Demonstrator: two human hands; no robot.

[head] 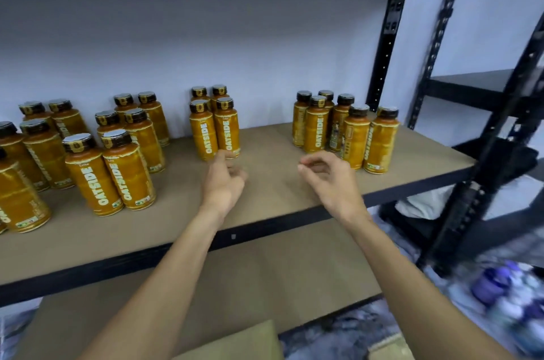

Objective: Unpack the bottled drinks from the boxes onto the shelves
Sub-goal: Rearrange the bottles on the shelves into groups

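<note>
Two loosely curled, empty hands, the left hand [225,180] and the right hand [329,177], hang over the shelf [270,144]; four orange bottles [215,127] stand just beyond the left hand, six bottles [344,133] far right, a bigger cluster [88,159] at left

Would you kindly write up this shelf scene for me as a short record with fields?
shelf: brown board, black metal frame
left cluster: many upright orange bottles with dark caps
middle cluster: four of the same bottles
right cluster: six of the same bottles
left hand: empty, fingers loosely curled, in front of the middle cluster
right hand: empty, fingers loosely curled, in front of the right cluster
lower shelf: bare where visible
cardboard box: corner at the bottom edge
</note>
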